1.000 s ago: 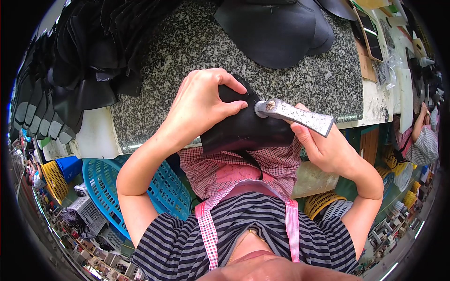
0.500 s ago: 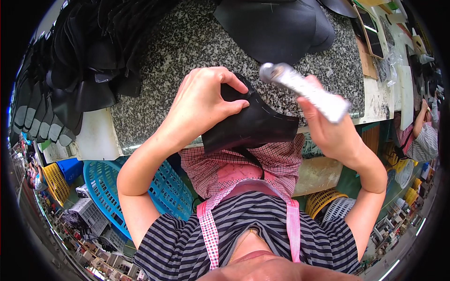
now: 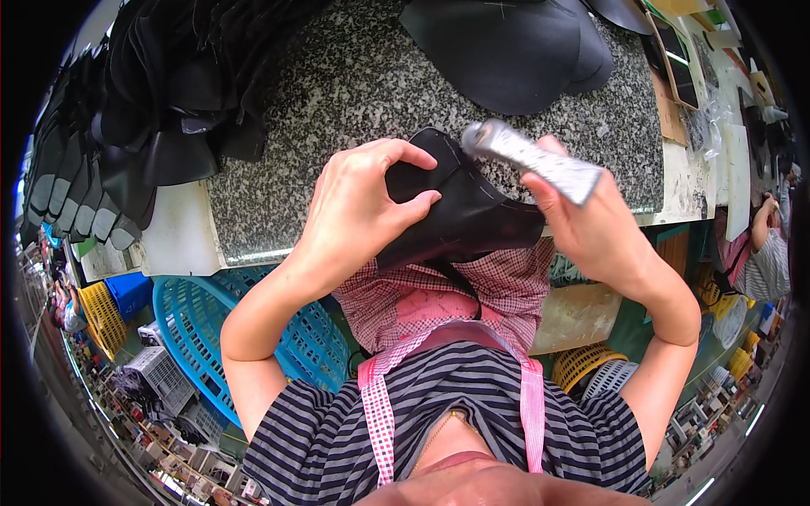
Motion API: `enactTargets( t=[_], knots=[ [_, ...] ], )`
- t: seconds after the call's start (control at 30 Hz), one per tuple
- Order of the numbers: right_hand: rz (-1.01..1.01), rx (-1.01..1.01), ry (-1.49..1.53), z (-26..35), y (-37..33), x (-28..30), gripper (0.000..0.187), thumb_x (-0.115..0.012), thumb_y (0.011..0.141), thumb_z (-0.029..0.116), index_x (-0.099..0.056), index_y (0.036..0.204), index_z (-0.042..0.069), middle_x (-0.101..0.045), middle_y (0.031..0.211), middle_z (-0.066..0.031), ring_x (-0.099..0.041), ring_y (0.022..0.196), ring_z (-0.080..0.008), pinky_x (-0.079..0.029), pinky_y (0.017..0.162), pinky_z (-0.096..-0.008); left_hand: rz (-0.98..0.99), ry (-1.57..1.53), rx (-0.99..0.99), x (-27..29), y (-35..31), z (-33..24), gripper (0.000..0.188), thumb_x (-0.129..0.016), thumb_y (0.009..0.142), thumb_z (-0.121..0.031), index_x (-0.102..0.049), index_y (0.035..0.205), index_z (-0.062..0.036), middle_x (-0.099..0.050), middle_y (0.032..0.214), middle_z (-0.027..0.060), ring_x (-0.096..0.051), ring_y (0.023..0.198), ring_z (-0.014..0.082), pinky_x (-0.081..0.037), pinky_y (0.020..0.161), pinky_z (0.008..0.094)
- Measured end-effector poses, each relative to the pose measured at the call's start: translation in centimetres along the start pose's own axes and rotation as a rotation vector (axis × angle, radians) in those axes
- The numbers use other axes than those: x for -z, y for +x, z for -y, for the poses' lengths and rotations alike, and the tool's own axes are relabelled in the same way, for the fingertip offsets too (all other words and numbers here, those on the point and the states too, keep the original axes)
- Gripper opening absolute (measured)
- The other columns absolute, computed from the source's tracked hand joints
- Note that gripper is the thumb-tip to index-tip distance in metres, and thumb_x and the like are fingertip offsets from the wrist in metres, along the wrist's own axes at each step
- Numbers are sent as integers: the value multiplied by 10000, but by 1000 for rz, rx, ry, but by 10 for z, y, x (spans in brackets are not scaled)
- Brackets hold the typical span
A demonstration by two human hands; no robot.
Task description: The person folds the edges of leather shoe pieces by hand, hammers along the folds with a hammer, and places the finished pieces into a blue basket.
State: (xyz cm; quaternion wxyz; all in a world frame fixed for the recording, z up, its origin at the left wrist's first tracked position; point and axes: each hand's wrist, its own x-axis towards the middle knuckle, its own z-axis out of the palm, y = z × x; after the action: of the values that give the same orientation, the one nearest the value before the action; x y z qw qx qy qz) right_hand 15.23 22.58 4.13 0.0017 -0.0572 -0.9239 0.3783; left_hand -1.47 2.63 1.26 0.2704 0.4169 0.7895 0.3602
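1. Black leather-like curved piece [image 3: 464, 202] lay on the speckled stone slab [image 3: 354, 93], overhanging its near edge.
2. Left hand [image 3: 354, 190] rested on the piece, thumb and forefinger parted.
3. Right hand [image 3: 595, 228] was wrapped around silver metal hammer [image 3: 540, 158]; head blurred near the curved edge, contact unclear.
4. Flat black sheets [image 3: 506, 59] lay beyond; blue plastic basket [image 3: 190, 325] sat below left.

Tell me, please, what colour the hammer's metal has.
The hammer's metal is silvery grey, slightly blurred; the head view shows it best.
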Motion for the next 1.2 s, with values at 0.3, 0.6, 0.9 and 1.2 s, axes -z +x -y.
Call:
enactTargets(
  t=[0.3, 0.6, 0.9, 1.2],
  knots=[
    [-16, 64, -33, 3, 1, -4, 267, -547, 899, -41, -617, 1156, -37, -586, 878, -188, -669, 656, -364, -538, 582, -424, -19, -14, -78, -1, 2, 5, 278, -789, 763, -98, -709, 1005, 12, -712, 910, 174, -696, 780, 300, -533, 734, 369],
    [14, -64, 26, 10, -1, -6, 117, -583, 1006, 72, -611, 1075, -20, -609, 883, -212, -639, 694, -314, -511, 636, -403, 23, 7, -3, 2, 2, 1, 298, -834, 742, -95, -720, 996, 10, -736, 911, 122, -714, 845, 196, -545, 767, 303],
    [109, -82, 2, 8, -4, -23, 136, -593, 999, 99, -574, 1067, -19, -586, 896, -229, -609, 704, -455, -477, 617, -485, -80, 32, -50, 0, -21, 8, 248, -810, 762, -87, -693, 969, -16, -691, 921, 147, -683, 896, 323, -538, 792, 391],
    [-3, 28, 69, 15, -7, -20, 267, -591, 887, 2, -448, 1112, -19, -637, 782, -243, -652, 754, -463, -528, 624, -504, -75, 7, -91, -1, -20, 3, 221, -795, 768, -55, -684, 954, -8, -665, 883, 148, -667, 857, 322, -528, 768, 393]
  ],
)
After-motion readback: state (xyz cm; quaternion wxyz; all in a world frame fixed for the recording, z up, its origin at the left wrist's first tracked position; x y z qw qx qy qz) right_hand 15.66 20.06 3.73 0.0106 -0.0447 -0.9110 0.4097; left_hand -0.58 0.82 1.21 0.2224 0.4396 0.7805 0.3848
